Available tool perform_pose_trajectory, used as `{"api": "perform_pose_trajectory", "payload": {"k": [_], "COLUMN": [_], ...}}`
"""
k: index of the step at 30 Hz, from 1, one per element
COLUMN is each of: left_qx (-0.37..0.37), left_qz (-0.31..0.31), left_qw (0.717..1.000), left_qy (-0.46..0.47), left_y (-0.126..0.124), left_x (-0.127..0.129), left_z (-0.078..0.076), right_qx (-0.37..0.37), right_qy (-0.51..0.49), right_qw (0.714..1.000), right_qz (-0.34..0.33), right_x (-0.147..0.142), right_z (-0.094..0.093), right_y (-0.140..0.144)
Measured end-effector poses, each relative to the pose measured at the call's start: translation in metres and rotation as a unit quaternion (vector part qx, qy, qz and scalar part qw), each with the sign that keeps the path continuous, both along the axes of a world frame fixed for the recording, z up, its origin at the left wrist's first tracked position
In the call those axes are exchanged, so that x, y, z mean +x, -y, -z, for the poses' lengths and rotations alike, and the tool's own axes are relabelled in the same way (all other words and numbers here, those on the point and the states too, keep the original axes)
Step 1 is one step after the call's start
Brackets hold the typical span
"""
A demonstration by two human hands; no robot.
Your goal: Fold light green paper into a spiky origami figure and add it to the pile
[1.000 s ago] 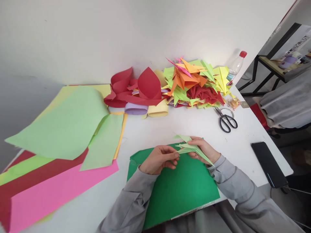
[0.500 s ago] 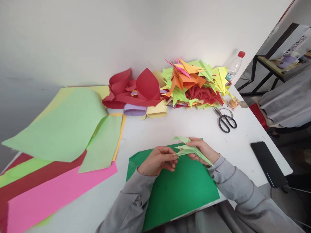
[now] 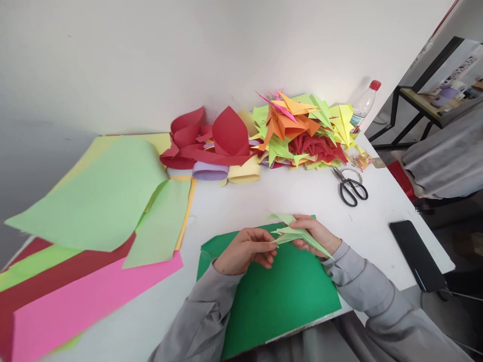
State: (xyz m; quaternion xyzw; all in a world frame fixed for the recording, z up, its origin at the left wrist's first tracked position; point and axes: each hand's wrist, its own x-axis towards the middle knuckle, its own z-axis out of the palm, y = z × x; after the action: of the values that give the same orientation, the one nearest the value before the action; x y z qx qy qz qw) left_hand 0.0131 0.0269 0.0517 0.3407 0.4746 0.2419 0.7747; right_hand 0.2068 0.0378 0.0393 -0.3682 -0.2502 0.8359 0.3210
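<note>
We have a pale green folded paper figure — narrow, creased and sharply pointed — lifted just above the dark green sheet that lies flat at the table's near edge. One long slim point slants down to the right, and shorter flaps jut up and left — its exact shape is hard to tell.
</note>
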Motion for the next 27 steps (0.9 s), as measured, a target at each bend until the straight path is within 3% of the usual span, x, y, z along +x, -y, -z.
{"api": "perform_pose_trajectory", "payload": {"k": [5, 14, 27], "left_qx": [0.025, 0.004, 0.019], "left_qz": [-0.048, -0.044, -0.11], "left_qw": [0.999, 0.999, 0.994], "left_qy": [0.001, 0.03, -0.005], "left_y": [0.001, 0.003, 0.006], "left_x": [0.001, 0.002, 0.014], "left_z": [0.001, -0.002, 0.009], "right_qx": [0.012, 0.055, 0.103], "right_qy": [0.009, 0.049, 0.102], "right_qw": [0.999, 0.995, 0.987], "right_qz": [0.038, 0.063, 0.076], "right_x": [0.0, 0.001, -0.002], "right_z": [-0.001, 0.0, -0.002], "right_y": [-0.002, -0.003, 0.0]}}
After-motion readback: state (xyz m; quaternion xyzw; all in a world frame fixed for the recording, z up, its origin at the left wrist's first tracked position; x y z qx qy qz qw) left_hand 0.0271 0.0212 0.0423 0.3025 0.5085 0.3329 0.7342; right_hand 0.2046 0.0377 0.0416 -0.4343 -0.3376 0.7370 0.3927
